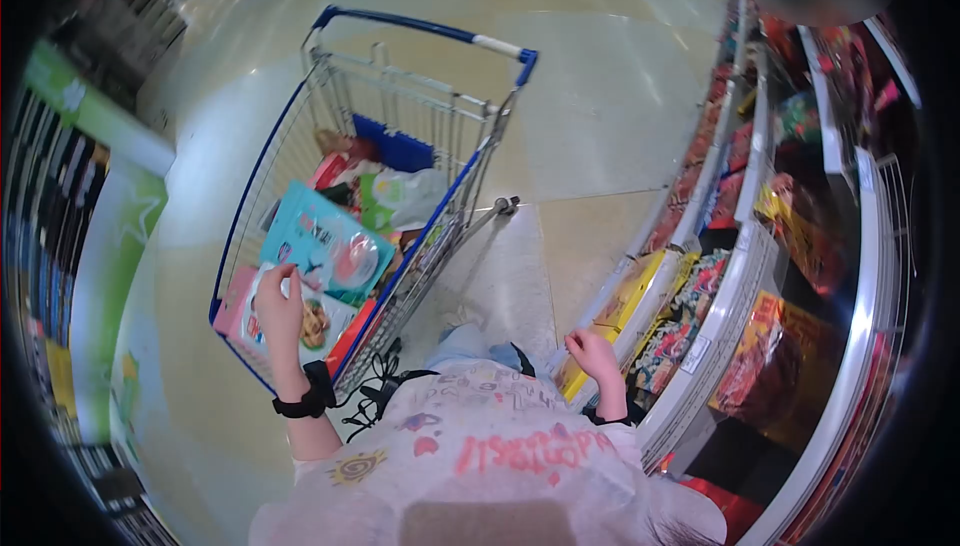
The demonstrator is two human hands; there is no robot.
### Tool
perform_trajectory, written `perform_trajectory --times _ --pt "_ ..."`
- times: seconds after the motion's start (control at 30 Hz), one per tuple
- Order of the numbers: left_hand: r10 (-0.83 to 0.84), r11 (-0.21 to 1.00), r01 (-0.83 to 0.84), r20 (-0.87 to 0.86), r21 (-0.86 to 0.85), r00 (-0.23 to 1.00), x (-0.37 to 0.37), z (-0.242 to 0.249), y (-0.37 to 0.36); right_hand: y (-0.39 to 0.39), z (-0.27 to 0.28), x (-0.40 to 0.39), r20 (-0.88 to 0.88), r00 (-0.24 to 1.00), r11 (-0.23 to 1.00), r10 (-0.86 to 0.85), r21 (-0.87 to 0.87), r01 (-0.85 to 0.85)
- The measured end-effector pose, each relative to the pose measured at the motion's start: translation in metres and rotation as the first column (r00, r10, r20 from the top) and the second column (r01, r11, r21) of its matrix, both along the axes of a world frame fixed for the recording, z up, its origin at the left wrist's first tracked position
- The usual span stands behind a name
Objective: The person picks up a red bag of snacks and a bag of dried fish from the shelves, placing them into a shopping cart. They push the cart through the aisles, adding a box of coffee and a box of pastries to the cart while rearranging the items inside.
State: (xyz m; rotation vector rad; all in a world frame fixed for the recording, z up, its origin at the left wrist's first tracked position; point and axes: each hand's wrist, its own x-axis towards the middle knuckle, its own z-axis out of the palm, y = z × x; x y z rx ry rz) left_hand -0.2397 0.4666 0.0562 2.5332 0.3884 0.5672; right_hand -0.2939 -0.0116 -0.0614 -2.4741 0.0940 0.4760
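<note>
My left hand (279, 312) reaches down into a wire shopping cart (400, 116) with blue trim and rests on a white package with a food picture (320, 324). A black strap circles that wrist. Beside the package lies a teal boxed item (325, 241). My right hand (594, 354) hovers with loosely curled fingers, holding nothing, close to the low shelf of colourful packets (680, 321) on my right.
The cart also holds a pink box (236, 308), a green-and-white bag (400, 198) and a blue item (395, 146). Shelving with red and yellow packages (790, 236) curves along the right. More shelves (60, 206) stand at the left. Pale floor (590, 106) stretches ahead.
</note>
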Motion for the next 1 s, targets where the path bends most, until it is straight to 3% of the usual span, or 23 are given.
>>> perform_trajectory --times 0.1,0.17,0.27,0.37,0.47,0.53,0.57,0.6,0.67,0.7,0.77,0.8,0.87,1.0 --pt "0.228 0.974 -0.227 -0.096 0.028 0.969 -0.059 -0.045 0.075 0.020 0.003 0.024 0.017 0.997 0.997 0.072 -0.028 -0.072" --pt "0.323 0.946 -0.320 -0.198 0.046 0.926 -0.093 -0.046 0.098 0.030 -0.002 0.042 0.000 0.989 0.988 0.145 -0.044 -0.145" --pt "0.447 0.878 -0.474 -0.238 -0.069 0.862 -0.139 -0.059 0.129 0.066 0.007 0.068 -0.056 0.968 0.966 0.246 -0.066 -0.249" --pt "0.533 0.802 -0.580 -0.267 -0.145 0.803 -0.162 -0.080 0.142 0.100 0.003 0.093 -0.059 0.937 0.937 0.344 -0.042 -0.347" --pt "0.489 0.802 -0.578 -0.389 -0.153 0.781 -0.178 -0.144 0.174 0.131 -0.004 0.109 -0.019 0.906 0.907 0.422 0.012 -0.422" --pt "0.237 0.884 -0.431 -0.622 -0.182 0.747 -0.170 -0.158 0.182 0.154 -0.006 0.115 0.040 0.887 0.883 0.461 0.081 -0.463" --pt "0.065 0.880 -0.373 -0.705 -0.293 0.706 -0.160 -0.160 0.180 0.163 -0.004 0.117 0.025 0.882 0.879 0.471 0.077 -0.471" --pt "-0.115 0.854 -0.322 -0.752 -0.408 0.650 -0.148 -0.162 0.172 0.173 0.001 0.119 0.015 0.867 0.865 0.499 0.063 -0.499" --pt "-0.294 0.870 -0.195 -0.793 -0.453 0.533 -0.127 -0.159 0.150 0.185 0.002 0.123 0.001 0.849 0.848 0.529 0.044 -0.528" --pt "-0.298 0.866 -0.201 -0.794 -0.459 0.530 -0.127 -0.180 0.148 0.189 0.000 0.123 -0.009 0.848 0.847 0.530 0.039 -0.529" --pt "-0.367 0.921 0.069 -0.794 -0.383 0.485 -0.130 -0.232 0.145 0.193 -0.002 0.122 -0.032 0.846 0.847 0.531 0.032 -0.531" --pt "-0.372 0.918 0.067 -0.794 -0.390 0.480 -0.126 -0.232 0.140 0.194 -0.002 0.122 -0.038 0.855 0.856 0.517 0.021 -0.517" --pt "-0.411 0.901 0.238 -0.890 -0.363 0.197 -0.113 -0.228 0.129 0.198 0.001 0.121 -0.051 0.866 0.867 0.497 0.002 -0.498" --pt "-0.556 0.827 0.271 -0.788 -0.492 0.265 -0.118 -0.244 0.124 0.199 0.004 0.123 -0.069 0.873 0.874 0.482 -0.038 -0.485"
